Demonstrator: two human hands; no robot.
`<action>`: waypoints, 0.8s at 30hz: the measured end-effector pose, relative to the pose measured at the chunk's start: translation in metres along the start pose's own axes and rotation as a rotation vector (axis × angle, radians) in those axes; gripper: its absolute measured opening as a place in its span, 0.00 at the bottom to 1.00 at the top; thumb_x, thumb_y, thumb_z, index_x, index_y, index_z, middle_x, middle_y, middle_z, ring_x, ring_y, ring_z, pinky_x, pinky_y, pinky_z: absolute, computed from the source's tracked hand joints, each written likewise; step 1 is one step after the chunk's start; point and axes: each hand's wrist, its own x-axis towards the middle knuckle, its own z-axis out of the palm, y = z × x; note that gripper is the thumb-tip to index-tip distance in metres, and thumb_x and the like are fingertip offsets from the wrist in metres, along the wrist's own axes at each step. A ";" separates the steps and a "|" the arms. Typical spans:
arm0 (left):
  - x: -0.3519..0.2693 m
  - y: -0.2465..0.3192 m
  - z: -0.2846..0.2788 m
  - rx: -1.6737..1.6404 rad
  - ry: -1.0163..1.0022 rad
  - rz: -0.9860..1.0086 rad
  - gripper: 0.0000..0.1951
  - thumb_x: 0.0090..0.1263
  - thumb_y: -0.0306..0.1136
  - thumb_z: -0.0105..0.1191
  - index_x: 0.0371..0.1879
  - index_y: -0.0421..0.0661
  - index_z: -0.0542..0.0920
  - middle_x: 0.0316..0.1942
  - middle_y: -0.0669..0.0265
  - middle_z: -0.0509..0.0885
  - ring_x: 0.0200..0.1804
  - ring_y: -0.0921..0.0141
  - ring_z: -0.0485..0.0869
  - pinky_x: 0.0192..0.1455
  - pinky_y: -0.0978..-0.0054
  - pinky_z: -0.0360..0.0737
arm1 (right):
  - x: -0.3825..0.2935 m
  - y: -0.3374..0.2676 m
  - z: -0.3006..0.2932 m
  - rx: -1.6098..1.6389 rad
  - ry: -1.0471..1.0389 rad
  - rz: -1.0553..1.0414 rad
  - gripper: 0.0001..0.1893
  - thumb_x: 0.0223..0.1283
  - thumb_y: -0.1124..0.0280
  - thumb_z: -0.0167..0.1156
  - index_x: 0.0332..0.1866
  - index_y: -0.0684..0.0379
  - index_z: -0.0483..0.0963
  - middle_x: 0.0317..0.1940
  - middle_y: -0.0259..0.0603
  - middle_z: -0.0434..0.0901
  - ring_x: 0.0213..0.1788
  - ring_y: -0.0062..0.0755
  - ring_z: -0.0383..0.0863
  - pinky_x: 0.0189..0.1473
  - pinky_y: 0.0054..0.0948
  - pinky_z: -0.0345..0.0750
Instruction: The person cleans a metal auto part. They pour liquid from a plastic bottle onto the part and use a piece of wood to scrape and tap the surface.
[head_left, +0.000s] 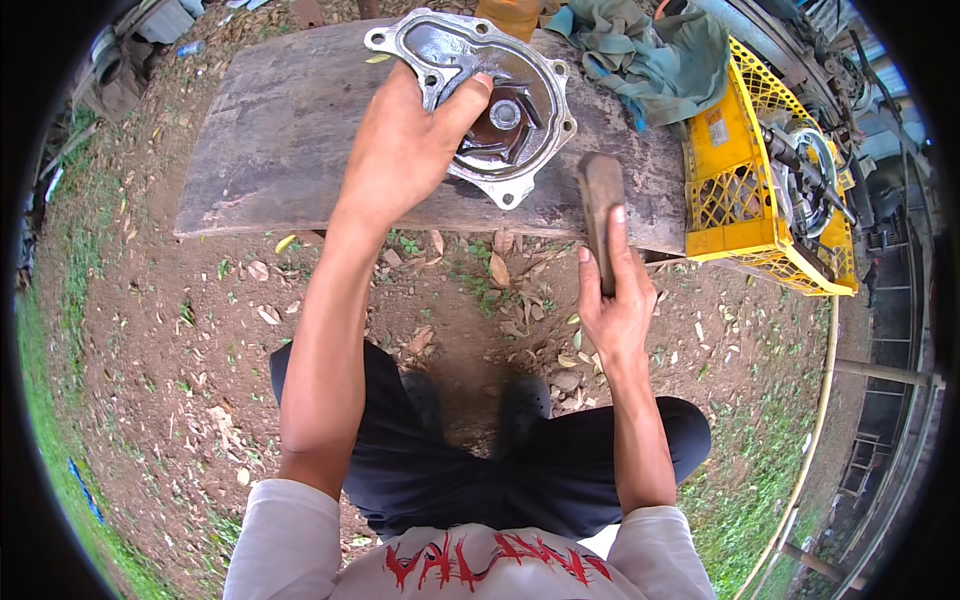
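My left hand (401, 142) grips a metal water pump housing (536, 161) by its left side, thumb over the inner cavity. The housing's face looks wet, with bolt holes round its flange and a vaned impeller (505, 115) in the middle. It is over the wooden board (277, 127), tilted towards me. In my right hand (619, 300) is a brown, worn, oblong block (602, 187), perhaps wooden or the back of a brush; its underside is hidden. The block is held upright, apart from the housing, at the board's near edge.
To the right stands a yellow plastic crate (739, 232) holding metal parts (814, 180). A blue-green cloth (652, 60) drapes by its far corner. Behind the housing is a container of amber liquid (510, 15). Leaf-strewn soil (465, 292) lies below the board.
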 end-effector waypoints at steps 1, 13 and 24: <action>-0.001 0.001 0.000 0.015 -0.002 -0.006 0.18 0.80 0.39 0.56 0.56 0.35 0.81 0.48 0.62 0.89 0.51 0.73 0.84 0.60 0.70 0.79 | 0.001 -0.005 -0.003 0.028 0.000 0.021 0.40 0.66 0.70 0.70 0.82 0.40 0.63 0.29 0.48 0.81 0.22 0.37 0.83 0.20 0.36 0.81; -0.004 -0.001 0.008 0.078 0.039 0.036 0.26 0.72 0.48 0.63 0.55 0.36 0.80 0.48 0.48 0.90 0.53 0.52 0.89 0.58 0.58 0.81 | -0.001 -0.030 0.000 0.041 -0.075 -0.035 0.37 0.64 0.65 0.72 0.78 0.34 0.69 0.26 0.44 0.78 0.18 0.33 0.80 0.17 0.36 0.80; -0.005 0.000 0.010 0.114 0.065 0.053 0.27 0.72 0.48 0.63 0.56 0.34 0.79 0.49 0.46 0.89 0.54 0.51 0.88 0.60 0.58 0.81 | -0.006 -0.028 0.004 0.043 -0.056 -0.119 0.37 0.69 0.65 0.68 0.81 0.35 0.64 0.27 0.51 0.81 0.17 0.34 0.81 0.14 0.32 0.80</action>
